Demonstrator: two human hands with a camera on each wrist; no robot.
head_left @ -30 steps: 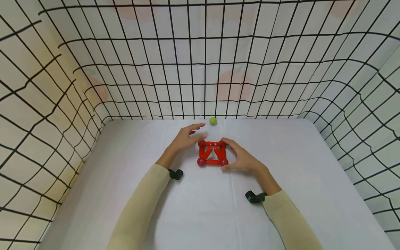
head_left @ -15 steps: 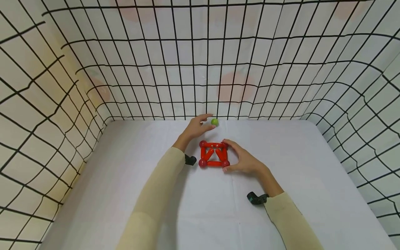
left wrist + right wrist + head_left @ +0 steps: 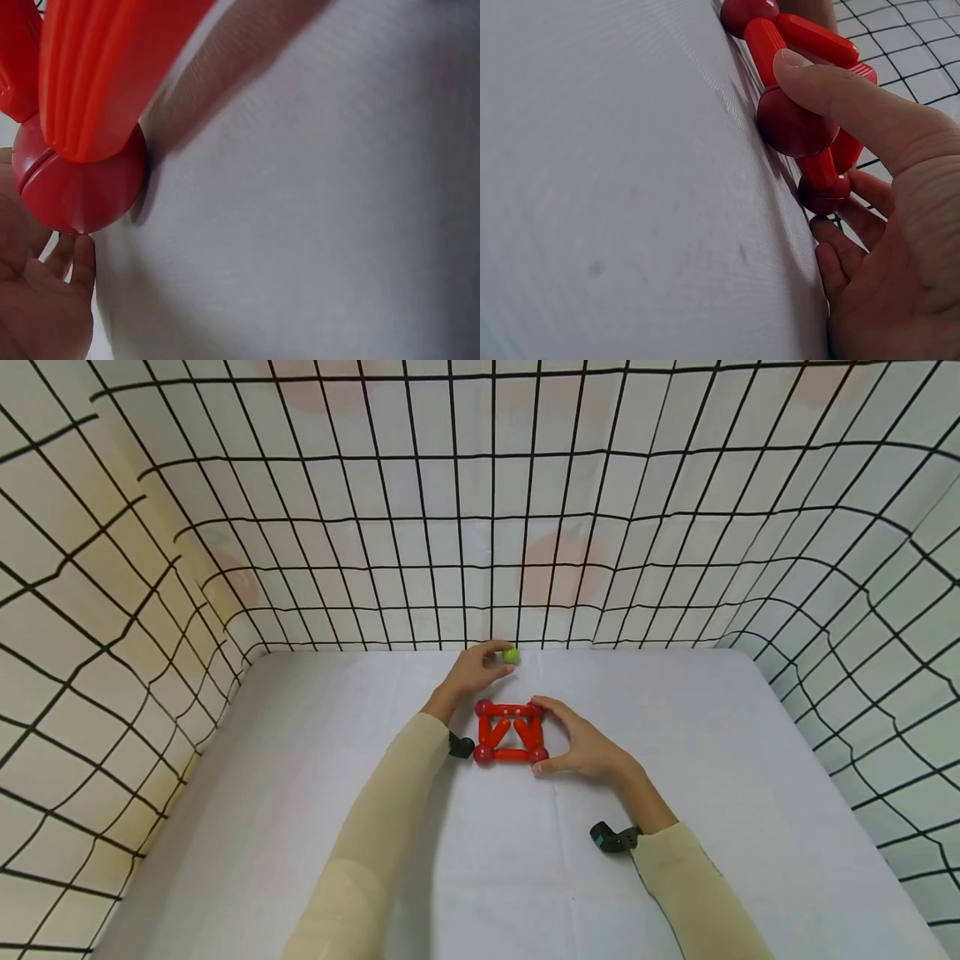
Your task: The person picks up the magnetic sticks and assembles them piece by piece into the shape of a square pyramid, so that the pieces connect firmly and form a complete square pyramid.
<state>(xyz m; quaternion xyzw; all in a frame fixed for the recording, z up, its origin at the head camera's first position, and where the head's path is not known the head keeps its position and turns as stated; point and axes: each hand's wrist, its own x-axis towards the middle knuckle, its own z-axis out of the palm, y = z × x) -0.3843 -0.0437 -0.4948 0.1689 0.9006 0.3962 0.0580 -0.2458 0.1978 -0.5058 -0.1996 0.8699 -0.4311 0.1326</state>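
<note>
A toy frame of red magnetic rods (image 3: 512,755) and dark red balls (image 3: 483,754) lies on the white table, square in outline, with two slanted rods inside. My right hand (image 3: 588,747) grips its right side, thumb (image 3: 810,79) at the near ball (image 3: 796,124) and fingers by the far one. Beyond the frame, my left hand (image 3: 471,672) pinches a small green ball (image 3: 512,656) between thumb and forefinger. In the left wrist view, a red ball (image 3: 79,180) and rod (image 3: 112,67) partly cover the left hand (image 3: 45,300); the green ball is hidden there.
Black wire mesh (image 3: 420,518) stands along the back and both sides of the white table (image 3: 495,877). Pale cloth hangs behind it. A small dark camera is strapped to each wrist.
My left hand has moved from the frame's far left corner, away and to the right, and its fingers have closed on the green ball. The right hand keeps its grip.
</note>
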